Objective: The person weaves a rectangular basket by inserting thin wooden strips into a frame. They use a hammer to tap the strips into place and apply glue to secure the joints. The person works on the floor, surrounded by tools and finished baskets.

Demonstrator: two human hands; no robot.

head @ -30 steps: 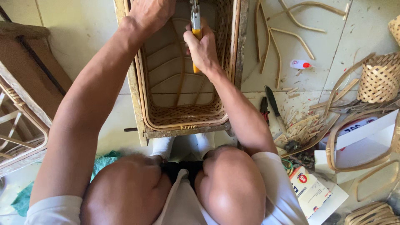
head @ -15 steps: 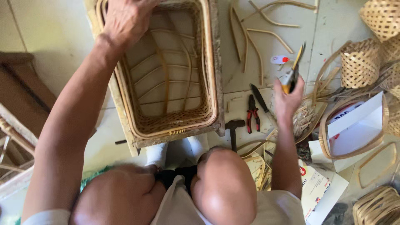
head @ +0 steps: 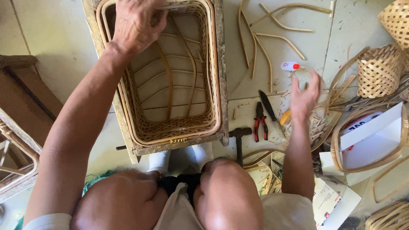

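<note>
With the left hand (head: 136,25) gripping the far rim of the rectangular woven basket (head: 170,85) at upper centre, the right hand (head: 304,98), open and seemingly empty, hovers over floor tools at right, so choosing one comes next.

Floor right of basket (head: 170,85) crowded: pliers (head: 260,124), knife (head: 269,110), hammer (head: 238,139) lie close together just beside right hand (head: 305,98). Bent cane strips (head: 264,47) spread above them. Small woven baskets (head: 379,70) and white box (head: 370,136) block far right. Basket interior open, left hand (head: 136,25) at far rim. Bare tile left of basket, up to wooden frame (head: 21,102).
</note>
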